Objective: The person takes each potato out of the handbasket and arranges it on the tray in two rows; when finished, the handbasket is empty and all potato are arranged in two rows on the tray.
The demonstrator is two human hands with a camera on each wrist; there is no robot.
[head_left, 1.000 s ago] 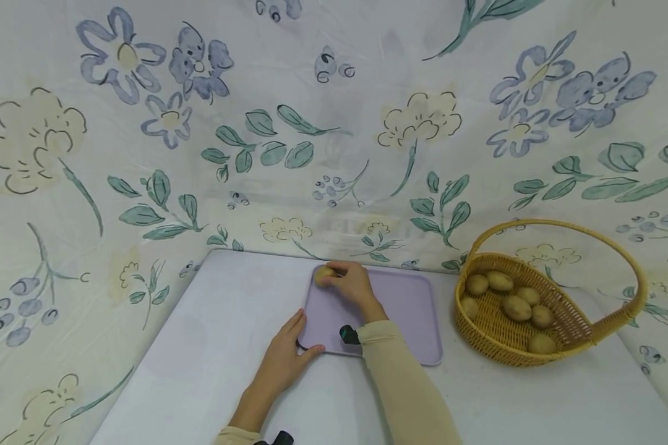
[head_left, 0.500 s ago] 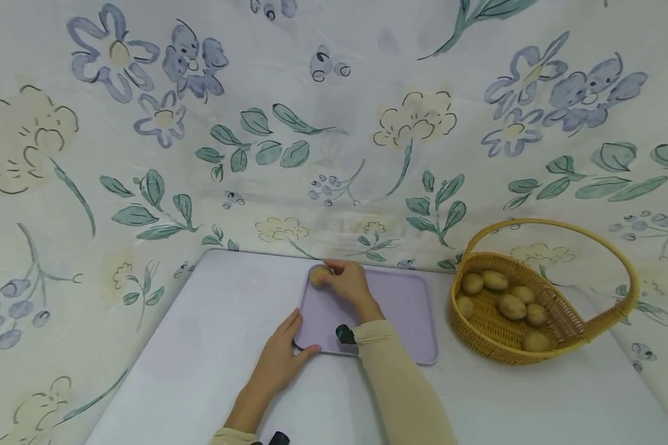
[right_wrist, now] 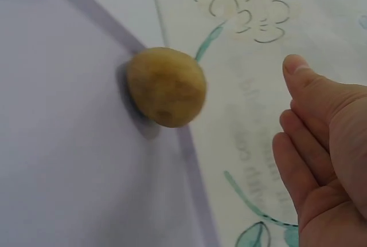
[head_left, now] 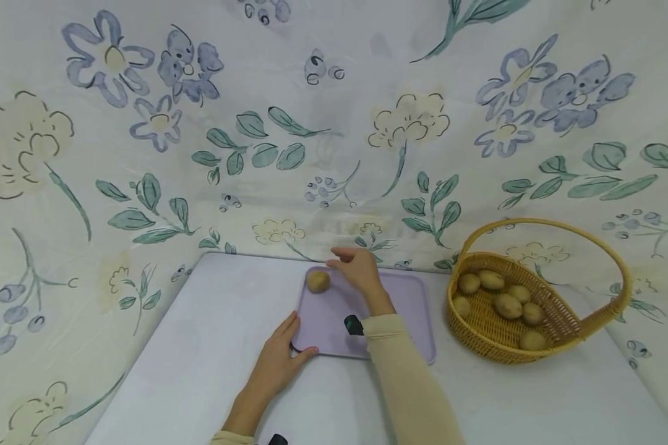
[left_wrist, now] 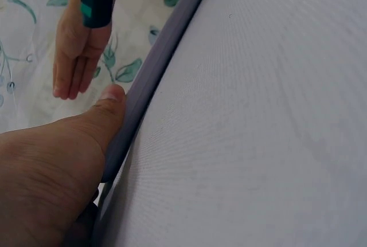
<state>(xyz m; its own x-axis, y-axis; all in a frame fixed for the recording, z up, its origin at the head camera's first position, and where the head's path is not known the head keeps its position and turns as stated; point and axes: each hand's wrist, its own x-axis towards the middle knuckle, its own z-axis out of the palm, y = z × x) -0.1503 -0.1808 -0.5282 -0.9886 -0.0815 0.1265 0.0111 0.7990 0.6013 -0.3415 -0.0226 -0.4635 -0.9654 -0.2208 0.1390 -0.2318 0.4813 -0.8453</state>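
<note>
A single potato rests in the far left corner of the lilac tray. My right hand is raised just right of it, fingers extended and a gap between them and the potato. In the right wrist view that hand holds nothing, with the potato off to its left. At the tray's near left corner lies my left hand, straight fingers along the left side and thumb against the near rim. The left wrist view shows this thumb on the tray edge; its other fingers are hidden.
To the right of the tray stands a wicker basket with a tall arched handle; several potatoes lie inside. Floral cloth hangs behind the white table.
My right hand has let go of the potato and drawn back up and to the right, leaving it on the tray. The left hand stays at the tray corner.
</note>
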